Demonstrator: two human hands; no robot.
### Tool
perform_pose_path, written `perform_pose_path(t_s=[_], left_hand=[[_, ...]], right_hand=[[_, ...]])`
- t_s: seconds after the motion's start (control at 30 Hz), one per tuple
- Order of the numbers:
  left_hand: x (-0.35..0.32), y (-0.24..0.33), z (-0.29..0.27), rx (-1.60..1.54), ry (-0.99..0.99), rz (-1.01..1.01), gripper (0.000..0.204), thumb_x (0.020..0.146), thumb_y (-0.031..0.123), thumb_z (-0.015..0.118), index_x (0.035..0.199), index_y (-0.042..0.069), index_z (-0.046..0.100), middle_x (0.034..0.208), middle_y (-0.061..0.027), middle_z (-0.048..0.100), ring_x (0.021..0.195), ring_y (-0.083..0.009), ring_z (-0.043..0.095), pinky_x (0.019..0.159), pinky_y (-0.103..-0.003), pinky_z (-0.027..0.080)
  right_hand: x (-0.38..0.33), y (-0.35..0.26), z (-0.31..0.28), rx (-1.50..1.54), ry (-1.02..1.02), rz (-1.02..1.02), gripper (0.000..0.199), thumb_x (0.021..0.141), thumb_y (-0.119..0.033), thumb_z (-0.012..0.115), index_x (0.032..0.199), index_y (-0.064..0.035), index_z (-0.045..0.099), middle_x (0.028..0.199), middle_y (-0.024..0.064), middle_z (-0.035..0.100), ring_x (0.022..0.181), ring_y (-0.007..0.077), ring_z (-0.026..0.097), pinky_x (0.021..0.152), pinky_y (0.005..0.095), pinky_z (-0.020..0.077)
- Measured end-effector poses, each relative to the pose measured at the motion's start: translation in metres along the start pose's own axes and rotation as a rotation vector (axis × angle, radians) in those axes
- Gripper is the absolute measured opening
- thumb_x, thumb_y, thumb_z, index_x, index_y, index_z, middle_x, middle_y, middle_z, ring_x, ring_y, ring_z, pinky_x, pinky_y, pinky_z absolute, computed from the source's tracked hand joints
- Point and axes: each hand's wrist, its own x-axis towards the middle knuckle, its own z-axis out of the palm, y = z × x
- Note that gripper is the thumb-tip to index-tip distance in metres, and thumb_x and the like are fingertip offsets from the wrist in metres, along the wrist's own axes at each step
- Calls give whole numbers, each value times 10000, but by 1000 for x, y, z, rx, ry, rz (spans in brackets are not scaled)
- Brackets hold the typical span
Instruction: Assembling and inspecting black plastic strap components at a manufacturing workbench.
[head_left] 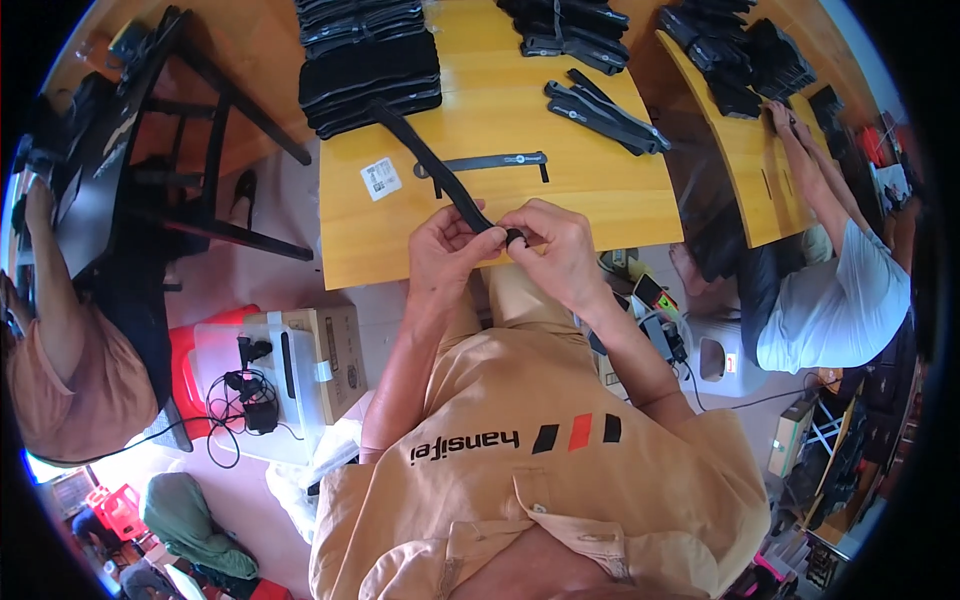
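A long black fabric strap (432, 160) runs from the stack of folded black cloth pieces down into my hands. My left hand (445, 255) pinches the strap near its lower end. At that end, my right hand (558, 248) has its fingers closed on a small curled black tip. Both hands are just over the near edge of the yellow table (640, 205). Beyond them a grey band (490, 163) with two short dark tabs lies flat. To its left is a white printed label (380, 179).
The black cloth stack (370, 75) stands at the table's far left, with loose grey straps (605, 115) and a bundle (570, 45) to the right. Co-workers sit on both sides, one at another yellow table (755, 190). A cable-topped plastic bin (265, 375) is at lower left.
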Motion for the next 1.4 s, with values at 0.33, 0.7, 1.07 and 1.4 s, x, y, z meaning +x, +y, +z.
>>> perform_pose_path(t_s=[0.33,0.7,1.07,1.4], left_hand=[[-8,3,-13,-46,-30,-43,344,776,-20,638,1095,-55,514,868,-85,618,781,-136,620,696,-251,546],[-15,1,-7,23,-50,-18,382,779,-24,593,1149,-47,501,911,-66,605,823,-122,588,752,-265,510],[-22,12,-11,-84,-129,-189,339,784,26,580,1111,-43,524,824,-68,610,669,-116,581,637,-228,473],[-37,27,-12,90,-348,-336,228,770,47,595,979,-44,586,793,-69,616,668,-115,579,634,-224,470]], right_hand=[[-3,-3,15,-133,82,-279,199,666,31,615,860,8,577,787,120,565,642,289,583,539,337,478],[-9,-2,18,-165,139,-349,272,634,84,610,877,-17,542,787,116,537,626,293,558,513,344,449],[-5,4,-18,196,-222,-212,142,727,20,566,863,-12,536,770,109,520,658,244,563,555,320,441],[0,-10,-36,-54,-679,-277,72,742,-67,534,777,-22,490,706,161,532,688,372,527,590,439,390]])
